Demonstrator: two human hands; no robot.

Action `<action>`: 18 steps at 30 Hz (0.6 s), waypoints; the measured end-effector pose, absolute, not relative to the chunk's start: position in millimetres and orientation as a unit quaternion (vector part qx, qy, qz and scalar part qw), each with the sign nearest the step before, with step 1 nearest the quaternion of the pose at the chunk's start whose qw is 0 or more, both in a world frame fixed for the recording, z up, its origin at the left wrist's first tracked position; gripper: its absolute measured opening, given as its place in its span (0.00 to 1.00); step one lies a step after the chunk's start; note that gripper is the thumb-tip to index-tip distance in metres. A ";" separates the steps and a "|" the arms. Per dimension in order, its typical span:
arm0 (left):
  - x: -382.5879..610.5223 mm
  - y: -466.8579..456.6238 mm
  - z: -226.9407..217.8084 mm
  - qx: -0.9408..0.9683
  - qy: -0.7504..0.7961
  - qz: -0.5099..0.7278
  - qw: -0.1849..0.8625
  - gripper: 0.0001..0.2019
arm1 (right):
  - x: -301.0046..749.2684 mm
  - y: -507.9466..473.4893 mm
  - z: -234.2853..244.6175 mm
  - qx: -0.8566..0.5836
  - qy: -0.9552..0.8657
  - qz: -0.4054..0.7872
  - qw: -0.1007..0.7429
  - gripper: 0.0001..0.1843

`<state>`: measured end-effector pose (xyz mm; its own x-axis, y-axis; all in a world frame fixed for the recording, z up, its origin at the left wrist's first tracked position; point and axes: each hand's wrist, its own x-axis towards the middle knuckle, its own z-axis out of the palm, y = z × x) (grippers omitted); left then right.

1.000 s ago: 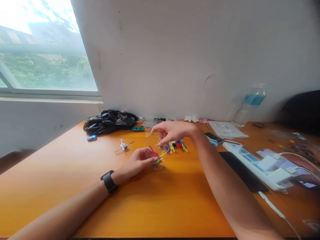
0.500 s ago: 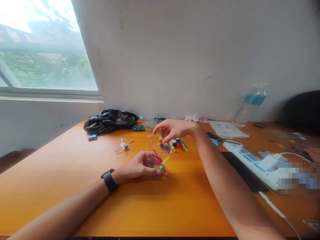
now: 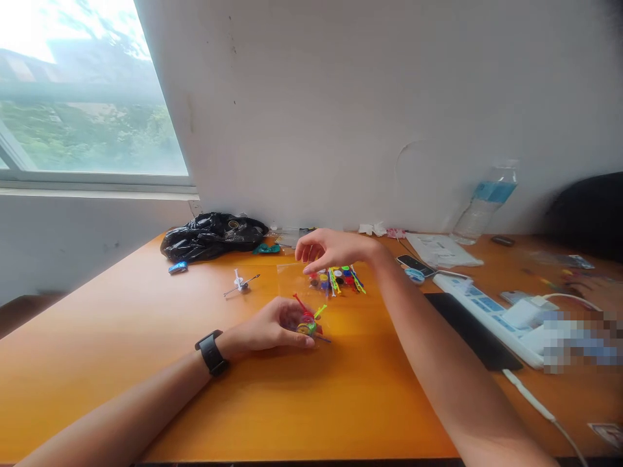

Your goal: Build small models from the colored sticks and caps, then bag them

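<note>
My left hand (image 3: 280,324), with a dark watch on its wrist, is wrapped round a clear plastic bag (image 3: 287,279) holding small coloured plastic pieces (image 3: 307,322), among them red, yellow and green ones. Above the upper part of that bag, my right hand (image 3: 324,250) hangs with its fingers loosely bent and apart from the thumb. Nothing shows between them. Just beyond the bag lies a pile of coloured plastic sticks and discs (image 3: 345,279). A small white piece with a dark, thin rod across it (image 3: 240,283) stands to the left.
A black plastic bag (image 3: 209,237) and a blue packet (image 3: 178,267) lie at the back left. On the right are a white power strip (image 3: 481,318), a black flat pad (image 3: 472,331), a phone (image 3: 413,264) and a tilted clear bottle (image 3: 487,201). Another person's hand shows blurred at the right edge.
My right hand has shifted slightly left and up, away from the coloured pieces. My left hand stays almost in place, with the pieces in the bag turned a little.
</note>
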<state>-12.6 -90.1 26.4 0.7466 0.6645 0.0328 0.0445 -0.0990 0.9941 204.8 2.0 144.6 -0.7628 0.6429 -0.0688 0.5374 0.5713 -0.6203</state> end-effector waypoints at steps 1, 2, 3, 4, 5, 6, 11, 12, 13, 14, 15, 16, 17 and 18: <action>-12.2 -90.4 26.6 0.697 0.254 0.252 0.621 0.18 | 204.7 1.7 145.1 -0.336 -0.883 0.316 0.084 0.18; -11.8 -90.8 27.5 0.697 0.257 0.254 0.620 0.18 | 204.6 1.3 145.6 -0.337 -0.884 0.315 0.083 0.19; -11.5 -91.5 29.3 0.697 0.261 0.254 0.618 0.18 | 204.3 0.7 146.2 -0.336 -0.884 0.316 0.081 0.20; -11.3 -92.4 31.9 0.699 0.266 0.254 0.613 0.18 | 203.8 -0.3 147.0 -0.334 -0.884 0.318 0.076 0.20; -11.2 -93.4 34.8 0.701 0.270 0.254 0.609 0.17 | 203.1 -1.6 148.0 -0.332 -0.885 0.320 0.071 0.19; -11.1 -94.4 37.9 0.705 0.270 0.251 0.606 0.17 | 202.2 -3.2 149.0 -0.330 -0.885 0.320 0.068 0.19; -12.1 -96.6 43.1 0.707 0.248 0.229 0.621 0.19 | 196.2 -9.5 150.9 -0.323 -0.880 0.332 0.102 0.21; -12.4 -96.2 41.4 0.703 0.259 0.230 0.621 0.20 | 195.5 -9.2 150.1 -0.323 -0.877 0.340 0.103 0.22; -12.7 -95.6 39.1 0.696 0.275 0.237 0.620 0.21 | 195.2 -8.3 148.9 -0.323 -0.874 0.349 0.099 0.23; -13.0 -94.8 36.6 0.686 0.292 0.247 0.618 0.22 | 195.3 -6.8 147.5 -0.324 -0.872 0.354 0.092 0.24; -13.4 -93.8 34.3 0.674 0.308 0.259 0.619 0.24 | 195.9 -4.8 146.0 -0.328 -0.871 0.356 0.083 0.24; -13.9 -92.6 32.3 0.662 0.319 0.270 0.622 0.25 | 196.9 -2.6 144.6 -0.335 -0.869 0.355 0.075 0.24; -14.4 -91.3 30.9 0.652 0.324 0.281 0.626 0.26 | 198.2 -0.4 143.3 -0.344 -0.867 0.353 0.069 0.24; -15.1 -89.8 30.1 0.643 0.328 0.295 0.626 0.26 | 199.6 1.9 142.1 -0.355 -0.864 0.350 0.066 0.24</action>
